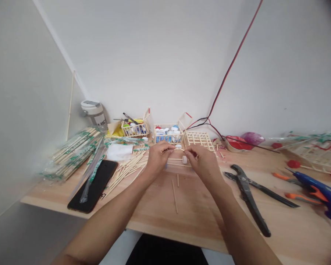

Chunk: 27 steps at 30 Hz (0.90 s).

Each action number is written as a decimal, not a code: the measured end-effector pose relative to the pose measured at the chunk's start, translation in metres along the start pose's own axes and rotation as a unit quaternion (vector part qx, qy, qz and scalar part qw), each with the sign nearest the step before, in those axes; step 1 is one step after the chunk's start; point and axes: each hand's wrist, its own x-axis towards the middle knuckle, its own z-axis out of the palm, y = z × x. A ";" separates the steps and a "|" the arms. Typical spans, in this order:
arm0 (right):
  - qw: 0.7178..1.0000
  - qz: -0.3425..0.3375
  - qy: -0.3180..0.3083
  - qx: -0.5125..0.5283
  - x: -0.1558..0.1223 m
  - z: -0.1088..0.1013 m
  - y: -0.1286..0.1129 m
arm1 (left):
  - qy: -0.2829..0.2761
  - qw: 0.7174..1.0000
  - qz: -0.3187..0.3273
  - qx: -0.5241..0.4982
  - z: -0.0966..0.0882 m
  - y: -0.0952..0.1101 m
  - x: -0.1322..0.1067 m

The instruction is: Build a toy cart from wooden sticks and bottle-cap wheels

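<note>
Wooden stick (176, 159) pinched firmly between my left hand (158, 158) and right hand (201, 162), just above the pale wooden desk (198, 221), a round white bottle cap (184, 159) at its end; a flat stick lattice (198, 141) and a cap-filled stick crate (167, 134) already sit built behind.

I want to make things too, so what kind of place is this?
It looks like a home craft corner, probably for making small models. A wooden desk holds bundled wooden sticks, a blue hot glue gun, and a little stick-built crate filled with bottle caps.
</note>
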 end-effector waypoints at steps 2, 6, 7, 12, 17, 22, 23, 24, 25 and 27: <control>1.000 0.003 0.001 -0.004 0.000 0.000 0.000 | 0.000 1.000 -0.002 0.003 0.000 0.000 0.000; 1.000 0.002 -0.003 -0.011 0.000 0.000 0.001 | -0.001 1.000 0.000 0.004 0.000 -0.001 0.000; 1.000 0.000 -0.004 -0.012 0.000 0.000 0.001 | 0.000 1.000 0.001 0.001 0.001 -0.001 0.000; 1.000 -0.008 -0.007 -0.012 0.000 0.000 0.002 | -0.001 1.000 -0.003 -0.006 0.001 -0.001 0.000; 1.000 -0.008 -0.010 -0.010 -0.001 -0.001 0.003 | -0.003 1.000 -0.003 -0.009 0.001 0.001 0.000; 1.000 -0.012 -0.010 -0.012 -0.001 -0.002 0.003 | -0.007 1.000 -0.010 -0.011 0.001 0.001 -0.001; 1.000 -0.012 -0.010 -0.013 -0.001 -0.002 0.003 | -0.007 1.000 -0.010 -0.013 0.001 0.001 -0.001; 1.000 -0.012 -0.010 -0.014 -0.001 -0.002 0.003 | -0.007 1.000 -0.008 -0.014 0.001 0.001 -0.001; 1.000 -0.012 -0.011 -0.015 -0.001 -0.003 0.003 | -0.007 1.000 -0.006 -0.016 0.001 0.001 -0.001; 1.000 -0.012 -0.016 -0.016 -0.001 -0.003 0.003 | -0.014 1.000 -0.002 -0.018 0.001 0.001 -0.002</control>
